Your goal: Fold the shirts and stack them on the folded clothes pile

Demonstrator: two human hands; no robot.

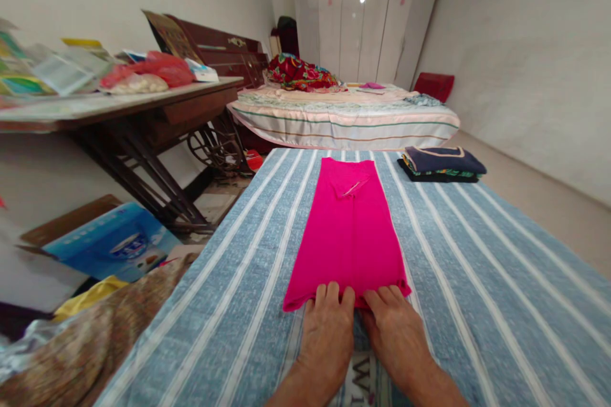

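Observation:
A bright pink garment (351, 229) lies folded into a long strip on a blue-and-white striped bed cover (477, 267), running away from me. My left hand (327, 331) and my right hand (396, 327) sit side by side at its near hem. The fingers of both curl over the hem edge and grip the cloth, with the fingertips tucked under it.
A stack of folded dark clothes (442, 164) rests at the far right of the cover. A second bed (344, 116) with a red bundle stands beyond. A cluttered wooden table (119, 102) is at left, a patterned cloth (81, 343) and a blue box (114, 245) below it.

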